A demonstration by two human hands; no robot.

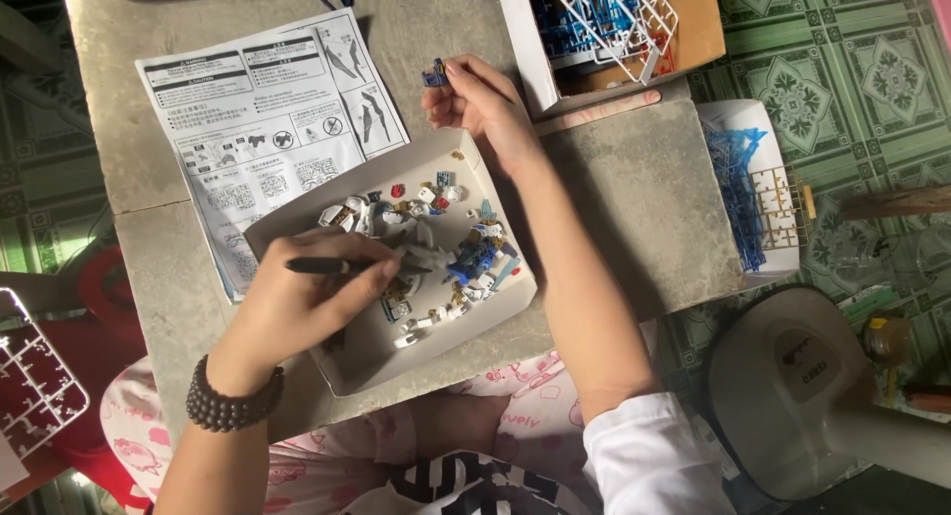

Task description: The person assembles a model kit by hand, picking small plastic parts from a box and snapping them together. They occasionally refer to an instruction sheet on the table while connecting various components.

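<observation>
My left hand [297,297], with a dark bead bracelet on the wrist, holds thin black tweezers [342,265] whose tip reaches among the small model parts [451,253] in a shallow white cardboard tray [367,361]. The parts are white, blue, red and gold plastic pieces. My right hand [480,104] is raised beyond the tray's far edge and pinches a small blue plastic piece [435,74] between thumb and fingers.
A printed instruction sheet [263,129] lies left of the tray on the grey stone table [644,208]. A box with blue and white part frames [604,25] stands at the back right, more frames [748,193] at the right edge. A white fan base [792,386] stands on the floor.
</observation>
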